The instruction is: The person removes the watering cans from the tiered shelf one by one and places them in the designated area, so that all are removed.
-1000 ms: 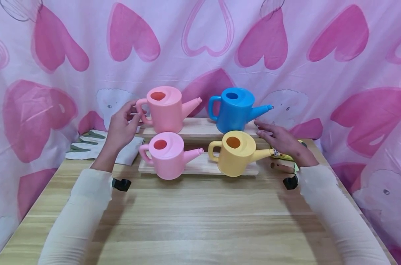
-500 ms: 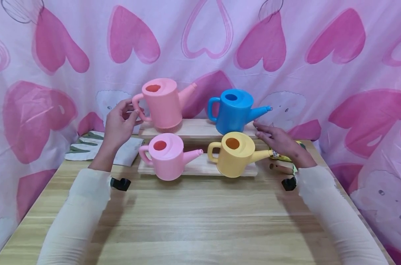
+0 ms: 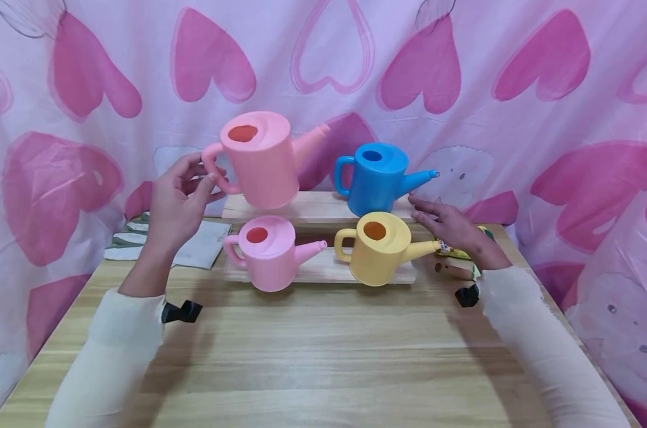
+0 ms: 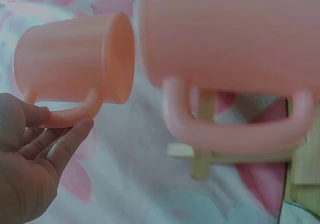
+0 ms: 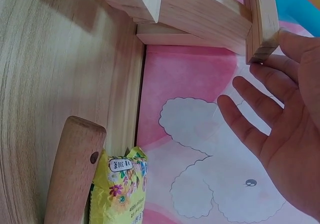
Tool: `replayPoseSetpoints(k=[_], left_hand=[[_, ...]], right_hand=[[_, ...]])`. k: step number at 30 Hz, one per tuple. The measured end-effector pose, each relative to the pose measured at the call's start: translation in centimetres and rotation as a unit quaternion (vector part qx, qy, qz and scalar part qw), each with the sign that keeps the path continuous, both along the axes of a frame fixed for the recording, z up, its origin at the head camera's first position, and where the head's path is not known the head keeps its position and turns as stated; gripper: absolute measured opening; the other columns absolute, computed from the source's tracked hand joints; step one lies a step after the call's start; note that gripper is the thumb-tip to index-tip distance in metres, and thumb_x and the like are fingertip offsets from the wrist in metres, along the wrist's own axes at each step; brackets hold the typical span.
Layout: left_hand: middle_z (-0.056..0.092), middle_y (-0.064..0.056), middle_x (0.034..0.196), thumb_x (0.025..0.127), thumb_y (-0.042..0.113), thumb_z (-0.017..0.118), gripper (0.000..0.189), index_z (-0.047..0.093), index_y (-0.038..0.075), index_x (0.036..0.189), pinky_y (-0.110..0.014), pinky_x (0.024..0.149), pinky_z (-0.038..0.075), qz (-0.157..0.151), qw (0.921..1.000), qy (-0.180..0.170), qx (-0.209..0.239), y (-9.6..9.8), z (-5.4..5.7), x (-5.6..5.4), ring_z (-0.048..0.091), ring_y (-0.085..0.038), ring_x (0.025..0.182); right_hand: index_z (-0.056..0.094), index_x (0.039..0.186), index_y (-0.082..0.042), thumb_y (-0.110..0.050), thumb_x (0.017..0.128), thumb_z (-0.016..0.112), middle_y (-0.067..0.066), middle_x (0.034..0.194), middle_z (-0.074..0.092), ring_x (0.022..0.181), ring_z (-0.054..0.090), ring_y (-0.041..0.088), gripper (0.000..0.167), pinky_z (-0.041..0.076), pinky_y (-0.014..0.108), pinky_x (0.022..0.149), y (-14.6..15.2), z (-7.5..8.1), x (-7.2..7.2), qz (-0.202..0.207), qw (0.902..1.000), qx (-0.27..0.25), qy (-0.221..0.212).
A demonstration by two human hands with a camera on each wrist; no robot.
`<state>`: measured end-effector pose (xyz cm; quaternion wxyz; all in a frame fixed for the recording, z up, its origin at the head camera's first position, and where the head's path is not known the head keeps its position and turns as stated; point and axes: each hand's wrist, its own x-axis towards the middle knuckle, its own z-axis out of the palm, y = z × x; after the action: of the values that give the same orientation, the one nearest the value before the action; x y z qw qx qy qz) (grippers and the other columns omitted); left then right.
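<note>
My left hand [image 3: 177, 202] pinches the handle of a salmon-pink watering can [image 3: 264, 163], thumb on one side and fingers on the other. The can hangs raised over the upper board of a two-tier wooden shelf [image 3: 323, 205], its spout pointing right. In the left wrist view, the handle of the can [image 4: 72, 59] lies between thumb and fingertips. My right hand [image 3: 446, 226] holds the right end of the upper board [image 5: 262, 39] between thumb and index finger, other fingers spread. A blue watering can [image 3: 379, 181] stands on that board.
On the lower board stand a light pink watering can [image 3: 270, 255] and a yellow watering can [image 3: 381, 249]. White-and-green gloves [image 3: 200, 244] lie at left. A yellow packet [image 5: 120, 189] and a wooden handle [image 5: 75, 169] lie at right. A heart-print curtain [image 3: 323, 59] hangs behind.
My left hand has lifted the salmon-pink watering can off the upper board and brought it up and nearer. My right hand has stayed at the board's end.
</note>
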<state>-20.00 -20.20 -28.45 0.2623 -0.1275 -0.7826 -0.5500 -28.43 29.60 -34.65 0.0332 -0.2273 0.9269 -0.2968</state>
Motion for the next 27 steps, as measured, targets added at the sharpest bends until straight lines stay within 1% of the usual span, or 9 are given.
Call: replayPoseSetpoints(k=[2, 5, 10, 15, 17, 21, 22, 25, 27], left_hand=[[0.069, -0.015, 0.113, 0.102, 0.01, 0.066, 0.037, 0.062, 0.005, 0.138, -0.024, 0.079, 0.059, -0.011, 0.9999, 0.005, -0.007, 0.3, 0.3, 0.9, 0.072, -0.015, 0.095], [0.07, -0.014, 0.114, 0.101, 0.01, 0.067, 0.039, 0.062, 0.007, 0.139, -0.024, 0.078, 0.059, -0.026, 0.9994, -0.001, -0.022, 0.9, 0.6, 2.4, 0.072, -0.013, 0.095], [0.07, -0.016, 0.112, 0.1, 0.002, 0.066, 0.038, 0.061, 0.002, 0.137, -0.027, 0.079, 0.06, -0.076, 0.9967, -0.012, -0.023, 1.9, 0.6, 4.9, 0.074, -0.017, 0.093], [0.071, -0.013, 0.111, 0.1, 0.0, 0.064, 0.033, 0.062, 0.001, 0.133, -0.029, 0.079, 0.061, -0.11, 0.9921, -0.051, -0.032, 3.5, 0.2, 6.8, 0.074, -0.019, 0.091], [0.071, -0.012, 0.112, 0.1, 0.001, 0.065, 0.031, 0.062, 0.001, 0.132, -0.033, 0.079, 0.061, -0.134, 0.9881, -0.072, -0.023, 4.3, -0.1, 7.4, 0.074, -0.021, 0.093], [0.069, -0.01, 0.118, 0.1, 0.001, 0.067, 0.033, 0.062, 0.002, 0.133, -0.038, 0.081, 0.061, -0.189, 0.9765, -0.104, 0.004, 5.9, -1.3, 8.5, 0.072, -0.022, 0.101], [0.069, -0.01, 0.12, 0.099, 0.0, 0.067, 0.034, 0.062, 0.002, 0.133, -0.039, 0.081, 0.061, -0.203, 0.9729, -0.109, 0.013, 6.2, -1.7, 8.8, 0.072, -0.022, 0.102], [0.069, -0.007, 0.12, 0.098, 0.0, 0.069, 0.036, 0.062, 0.005, 0.133, -0.037, 0.083, 0.061, -0.228, 0.967, -0.112, 0.017, 7.3, -2.8, 9.5, 0.072, -0.02, 0.103], [0.071, -0.008, 0.118, 0.096, -0.003, 0.07, 0.037, 0.062, 0.005, 0.131, -0.038, 0.083, 0.061, -0.253, 0.9598, -0.116, 0.034, 8.0, -3.6, 9.8, 0.073, -0.023, 0.102]], right_hand=[[0.038, 0.159, -0.007, -0.035, 0.11, 0.051, 0.016, 0.161, 0.036, 0.142, 0.039, 0.048, 0.057, 0.039, 0.067, 0.108, 0.0, -0.1, -0.1, -0.002, 1.0, -0.002, 0.0], [0.038, 0.159, -0.007, -0.036, 0.11, 0.051, 0.016, 0.161, 0.037, 0.139, 0.043, 0.049, 0.058, 0.041, 0.066, 0.106, -0.2, -0.2, -0.1, 0.0, 1.0, -0.006, -0.003], [0.038, 0.159, -0.009, -0.037, 0.109, 0.051, 0.015, 0.162, 0.036, 0.14, 0.041, 0.048, 0.059, 0.04, 0.067, 0.107, -0.6, -0.1, -0.2, 0.002, 0.9999, -0.01, -0.01], [0.037, 0.159, -0.009, -0.037, 0.109, 0.052, 0.015, 0.162, 0.035, 0.141, 0.04, 0.049, 0.059, 0.04, 0.067, 0.106, -0.7, 0.0, -0.4, 0.005, 0.9999, -0.005, -0.009], [0.037, 0.159, -0.008, -0.036, 0.11, 0.052, 0.015, 0.162, 0.035, 0.141, 0.04, 0.048, 0.059, 0.041, 0.066, 0.106, -0.8, 0.0, -0.4, 0.008, 0.9999, -0.007, -0.007], [0.036, 0.16, -0.008, -0.034, 0.11, 0.051, 0.016, 0.162, 0.035, 0.142, 0.038, 0.048, 0.058, 0.041, 0.066, 0.106, -1.0, 0.0, -0.5, 0.008, 0.9998, -0.012, -0.015], [0.035, 0.16, -0.008, -0.035, 0.11, 0.051, 0.016, 0.162, 0.035, 0.143, 0.038, 0.048, 0.059, 0.041, 0.067, 0.106, -1.0, 0.0, -0.5, 0.007, 0.9997, -0.012, -0.018], [0.035, 0.161, -0.011, -0.039, 0.109, 0.051, 0.015, 0.162, 0.035, 0.142, 0.039, 0.047, 0.061, 0.04, 0.066, 0.106, -1.0, 0.0, -0.6, -0.001, 0.9996, -0.012, -0.027], [0.035, 0.161, -0.011, -0.04, 0.109, 0.051, 0.015, 0.162, 0.035, 0.142, 0.04, 0.047, 0.061, 0.04, 0.067, 0.106, -1.0, 0.0, -0.6, -0.001, 0.9996, -0.01, -0.026]])
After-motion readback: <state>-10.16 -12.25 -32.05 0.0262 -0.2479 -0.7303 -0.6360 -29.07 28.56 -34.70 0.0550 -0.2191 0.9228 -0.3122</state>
